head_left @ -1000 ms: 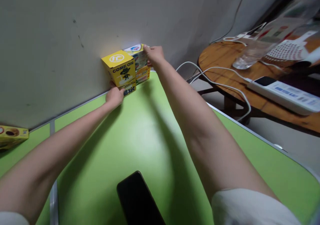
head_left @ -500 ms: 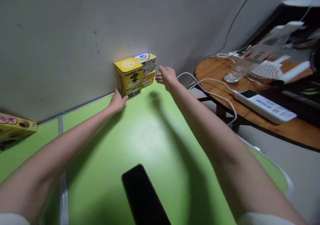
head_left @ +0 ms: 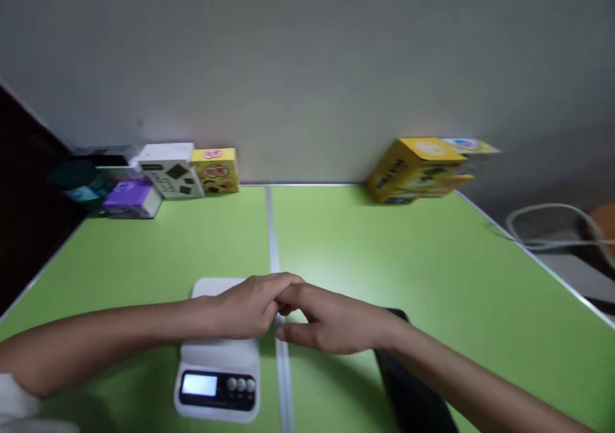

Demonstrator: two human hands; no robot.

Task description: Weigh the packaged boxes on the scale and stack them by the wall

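My left hand (head_left: 250,302) and my right hand (head_left: 331,321) meet above the table. The left fingers lie over those of the right and look closed on them. The right thumb stands apart from its fingers, whose tips are hidden. I see no object between the hands. Partly beneath my left hand and wrist is a white kitchen scale (head_left: 218,350) with a lit display. A black phone (head_left: 408,382) lies under my right forearm. By the wall at the right stands a yellow box (head_left: 413,167), smeared by motion, with another box (head_left: 471,148) behind it.
Along the wall at the left stand a yellow snack box (head_left: 216,171), a white biscuit box (head_left: 173,173), a purple box (head_left: 132,199) and a dark green container (head_left: 81,186). A grey strip (head_left: 271,228) crosses the green table (head_left: 327,241). White cables (head_left: 548,209) hang beyond its right edge.
The view has swung left, bringing the scale and left-hand boxes into sight. My hands have left the yellow boxes, pulled back towards me and come together.
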